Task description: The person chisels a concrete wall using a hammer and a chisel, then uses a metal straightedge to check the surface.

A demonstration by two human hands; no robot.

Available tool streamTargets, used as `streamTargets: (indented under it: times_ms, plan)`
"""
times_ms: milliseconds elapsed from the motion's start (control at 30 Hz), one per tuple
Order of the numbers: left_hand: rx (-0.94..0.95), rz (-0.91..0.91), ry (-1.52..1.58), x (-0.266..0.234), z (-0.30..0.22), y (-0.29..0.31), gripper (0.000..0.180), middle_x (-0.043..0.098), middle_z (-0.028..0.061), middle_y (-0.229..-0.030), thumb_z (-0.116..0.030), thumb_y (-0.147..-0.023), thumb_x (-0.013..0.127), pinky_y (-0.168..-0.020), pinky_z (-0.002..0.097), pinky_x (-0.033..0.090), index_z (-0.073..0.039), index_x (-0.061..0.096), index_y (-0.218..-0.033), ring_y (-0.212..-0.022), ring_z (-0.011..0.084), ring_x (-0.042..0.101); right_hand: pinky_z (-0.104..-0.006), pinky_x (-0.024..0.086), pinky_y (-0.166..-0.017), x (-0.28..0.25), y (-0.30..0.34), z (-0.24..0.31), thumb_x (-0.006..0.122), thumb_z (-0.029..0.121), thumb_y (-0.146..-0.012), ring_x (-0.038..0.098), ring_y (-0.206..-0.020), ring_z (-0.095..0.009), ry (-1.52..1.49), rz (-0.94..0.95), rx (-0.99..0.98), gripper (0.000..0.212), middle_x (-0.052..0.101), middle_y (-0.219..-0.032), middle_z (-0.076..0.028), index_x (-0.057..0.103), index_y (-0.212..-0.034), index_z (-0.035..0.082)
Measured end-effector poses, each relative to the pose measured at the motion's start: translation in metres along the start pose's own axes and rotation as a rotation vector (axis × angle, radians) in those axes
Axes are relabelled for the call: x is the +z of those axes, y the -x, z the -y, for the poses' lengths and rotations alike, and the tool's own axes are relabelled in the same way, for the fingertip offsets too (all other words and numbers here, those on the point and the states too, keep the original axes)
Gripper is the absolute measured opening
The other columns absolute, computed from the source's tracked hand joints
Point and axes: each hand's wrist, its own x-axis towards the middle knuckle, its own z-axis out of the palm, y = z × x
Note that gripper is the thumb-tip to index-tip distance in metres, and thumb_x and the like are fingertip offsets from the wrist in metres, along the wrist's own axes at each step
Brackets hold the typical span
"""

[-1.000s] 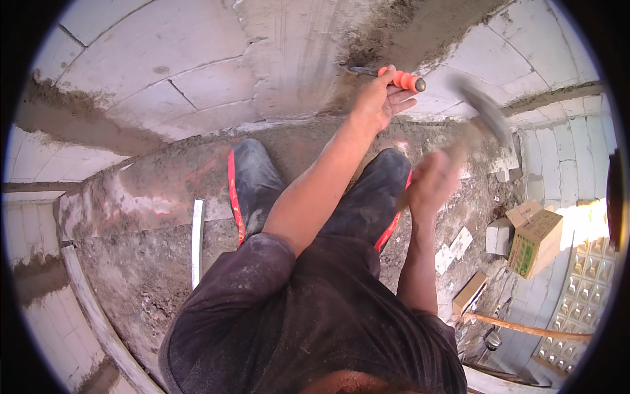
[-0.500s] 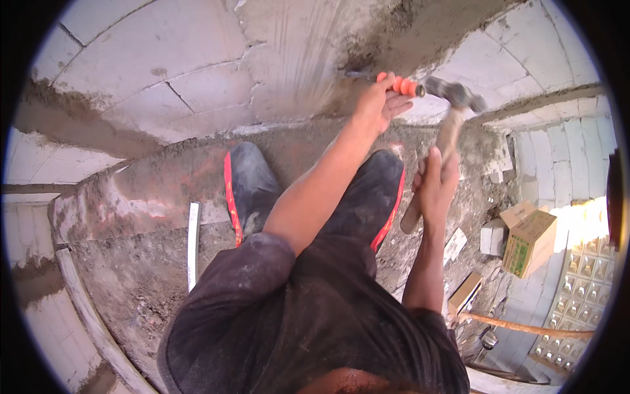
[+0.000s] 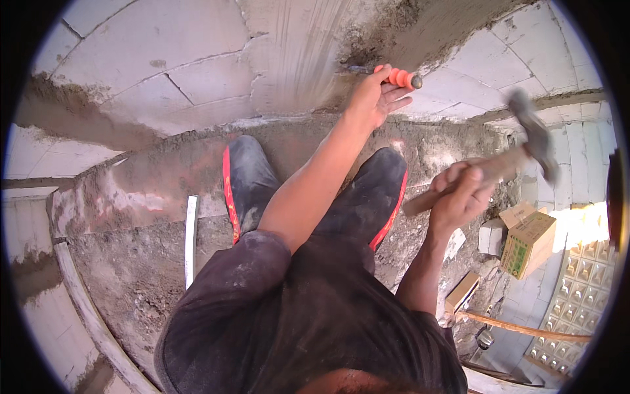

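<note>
My left hand (image 3: 375,100) grips a chisel (image 3: 401,78) by its orange ribbed grip, thumb and forefinger round it and the other fingers loosely stretched. The chisel's dark shank points left at the wall (image 3: 289,79), against a rough grey mortar band (image 3: 433,26); whether its tip touches is hard to tell. Off to the right, my right hand (image 3: 459,197) is closed round the wooden handle of a hammer (image 3: 535,134). Its dark metal head is blurred and stands well apart from the chisel's struck end.
An open cardboard box (image 3: 530,241) stands at the right beside a white block (image 3: 492,236). Farther right lies a panel of glass blocks (image 3: 567,295). A wooden stick (image 3: 525,326) and a small box (image 3: 462,292) lie lower right. A white strip (image 3: 191,240) lies left of my knees on rubble-strewn ground.
The hammer has swung away from the chisel's end, out to the right, with my right hand turning along. My left hand and the chisel have shifted only slightly.
</note>
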Motion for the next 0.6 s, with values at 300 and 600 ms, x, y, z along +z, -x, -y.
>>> streamTargets:
  times_ms: [300, 600]
  plan:
    - [0.003, 0.043, 0.016, -0.003, 0.0, -0.013, 0.025, 0.058, 0.0204, -0.114, -0.025, -0.096, 0.051, -0.097, 0.0553, 0.046, -0.002, 0.048, -0.107, -0.108, 0.0352, 0.059, -0.0209, 0.037, -0.041, -0.001, 0.016, -0.012, 0.046, 0.019, -0.099, 0.044, -0.047, -0.009, 0.169, 0.006, 0.4, 0.016, 0.047, -0.064, -0.001, 0.045, -0.099, 0.003]
    - [-0.003, 0.057, 0.074, -0.016, -0.006, 0.007, 0.029, 0.057, 0.0231, -0.114, -0.024, -0.094, 0.054, -0.098, 0.0558, 0.045, -0.001, 0.047, -0.109, -0.108, 0.0367, 0.059, -0.0253, 0.04, -0.043, 0.008, 0.029, -0.038, 0.045, 0.024, -0.098, 0.047, -0.048, -0.01, 0.331, 0.035, 0.056, 0.022, 0.048, -0.064, -0.002, 0.049, -0.094, 0.003]
